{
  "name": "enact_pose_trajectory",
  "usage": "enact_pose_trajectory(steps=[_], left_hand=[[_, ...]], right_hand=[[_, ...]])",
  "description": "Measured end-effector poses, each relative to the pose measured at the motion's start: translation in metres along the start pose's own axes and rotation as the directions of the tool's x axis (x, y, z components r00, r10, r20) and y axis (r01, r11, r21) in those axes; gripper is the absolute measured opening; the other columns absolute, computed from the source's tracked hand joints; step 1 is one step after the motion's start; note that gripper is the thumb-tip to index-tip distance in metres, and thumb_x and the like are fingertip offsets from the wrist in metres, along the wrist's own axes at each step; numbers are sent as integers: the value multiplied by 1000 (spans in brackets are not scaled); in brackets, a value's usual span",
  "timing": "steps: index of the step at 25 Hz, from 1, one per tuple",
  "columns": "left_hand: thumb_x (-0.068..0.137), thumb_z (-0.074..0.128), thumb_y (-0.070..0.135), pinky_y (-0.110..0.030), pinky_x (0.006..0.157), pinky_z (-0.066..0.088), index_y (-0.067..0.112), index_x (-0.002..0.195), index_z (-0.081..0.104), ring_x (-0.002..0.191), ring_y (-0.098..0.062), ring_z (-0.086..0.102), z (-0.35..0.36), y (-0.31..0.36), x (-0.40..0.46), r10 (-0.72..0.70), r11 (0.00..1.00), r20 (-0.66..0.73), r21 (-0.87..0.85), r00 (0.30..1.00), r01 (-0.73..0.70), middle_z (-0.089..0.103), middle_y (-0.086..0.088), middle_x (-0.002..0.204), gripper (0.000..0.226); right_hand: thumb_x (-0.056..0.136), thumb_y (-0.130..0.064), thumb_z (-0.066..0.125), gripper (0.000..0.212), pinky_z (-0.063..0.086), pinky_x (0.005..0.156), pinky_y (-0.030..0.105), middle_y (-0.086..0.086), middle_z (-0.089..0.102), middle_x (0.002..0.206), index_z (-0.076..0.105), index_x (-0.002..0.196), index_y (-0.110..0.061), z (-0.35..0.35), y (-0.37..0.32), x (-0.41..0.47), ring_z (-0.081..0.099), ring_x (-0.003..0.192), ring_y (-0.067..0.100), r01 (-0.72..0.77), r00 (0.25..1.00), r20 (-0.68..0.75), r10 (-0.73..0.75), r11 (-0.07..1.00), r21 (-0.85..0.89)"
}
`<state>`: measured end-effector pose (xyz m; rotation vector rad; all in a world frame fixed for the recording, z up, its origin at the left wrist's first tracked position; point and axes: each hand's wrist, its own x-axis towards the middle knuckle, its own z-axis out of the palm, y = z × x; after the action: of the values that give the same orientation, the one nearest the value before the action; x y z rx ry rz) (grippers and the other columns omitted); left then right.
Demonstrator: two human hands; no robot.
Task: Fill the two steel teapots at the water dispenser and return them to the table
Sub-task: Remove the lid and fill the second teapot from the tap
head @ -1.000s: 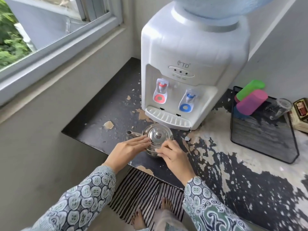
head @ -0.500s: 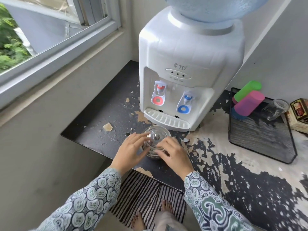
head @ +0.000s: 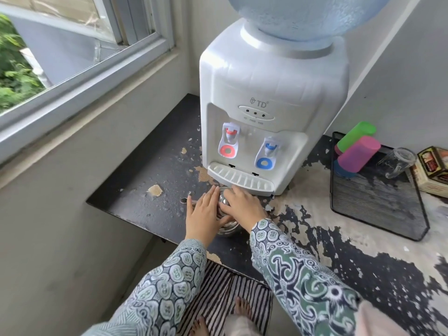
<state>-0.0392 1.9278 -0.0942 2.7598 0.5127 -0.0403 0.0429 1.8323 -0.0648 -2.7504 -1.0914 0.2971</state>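
One steel teapot (head: 224, 226) stands on the black worn counter (head: 150, 209), just in front of the white water dispenser (head: 271, 105). My hands hide most of it; its spout tip (head: 183, 200) pokes out to the left. My left hand (head: 204, 214) lies flat over the lid's left side. My right hand (head: 243, 207) covers the right side, fingers at the lid knob (head: 223, 201). The dispenser's red tap (head: 230, 135) and blue tap (head: 269, 149) sit above its drip tray (head: 240, 177). No second teapot is in view.
A black mesh tray (head: 378, 204) on the right holds green, pink and blue cups (head: 356, 151) and an overturned glass (head: 397, 162). A printed box (head: 434, 170) stands at the far right. A window runs along the wall at left. A striped mat (head: 225, 294) lies below the counter.
Both hands have closed in over the teapot's lid, covering it almost fully. The teapot sits a little nearer the dispenser's drip tray than before.
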Motion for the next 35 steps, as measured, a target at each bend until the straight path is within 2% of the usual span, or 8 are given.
enact_pose_trajectory(steps=[8,20,24,27,29,31,32,35], left_hand=[[81,32,68,-57,110,-13,23,148,3,142,-7,19,-9,-4,1,50,993,33,105,998,-53,10,11,157,86],[80,34,68,-51,112,-14,12,146,5,143,-11,19,-12,-3,7,121,979,49,161,991,-128,14,2,156,91],[79,39,67,-47,115,-7,5,145,6,138,-14,30,-13,-5,12,168,973,71,149,983,-177,23,-2,152,96],[77,38,69,-49,115,-5,4,144,8,137,-14,32,-11,-7,12,160,976,72,140,984,-169,26,-3,152,98],[76,39,70,-51,114,-5,8,145,10,136,-14,34,-10,-8,13,147,981,77,118,986,-155,25,-1,152,97],[74,42,70,-55,113,-6,12,144,12,133,-14,39,-11,-8,14,122,990,94,64,988,-129,25,3,152,96],[74,43,70,-56,113,-6,14,144,12,133,-14,40,-11,-8,14,107,993,105,35,989,-112,25,4,152,95],[75,47,68,-61,110,-8,17,145,11,135,-13,36,-12,-7,14,79,997,135,-29,988,-75,21,7,154,94]], right_hand=[[90,-35,40,40,45,70,36,15,62,100,68,92,-6,1,-9,8,63,91,34,-72,991,-109,74,997,17],[90,-34,41,39,43,71,35,17,67,96,67,87,-5,-10,-6,13,63,90,35,-35,999,-31,35,999,-9],[91,-34,39,39,40,65,34,16,58,74,60,70,-9,-24,8,17,63,80,36,-119,992,62,109,973,196],[94,-36,38,46,41,67,35,20,61,78,64,76,-2,-30,17,22,61,78,36,-92,994,76,78,975,203],[94,-40,38,48,43,68,37,17,64,76,63,73,-4,-29,21,20,59,73,31,-75,994,94,49,952,296],[94,-42,39,46,41,61,34,4,55,61,57,66,-11,-25,29,8,52,59,20,-90,996,45,79,857,507],[94,-42,40,42,39,57,30,0,51,58,55,66,-13,-21,37,-1,48,54,17,-88,990,-34,133,807,584],[91,-39,46,35,46,55,34,8,58,67,55,73,-11,-1,64,-35,54,58,27,-114,908,-253,334,779,617]])
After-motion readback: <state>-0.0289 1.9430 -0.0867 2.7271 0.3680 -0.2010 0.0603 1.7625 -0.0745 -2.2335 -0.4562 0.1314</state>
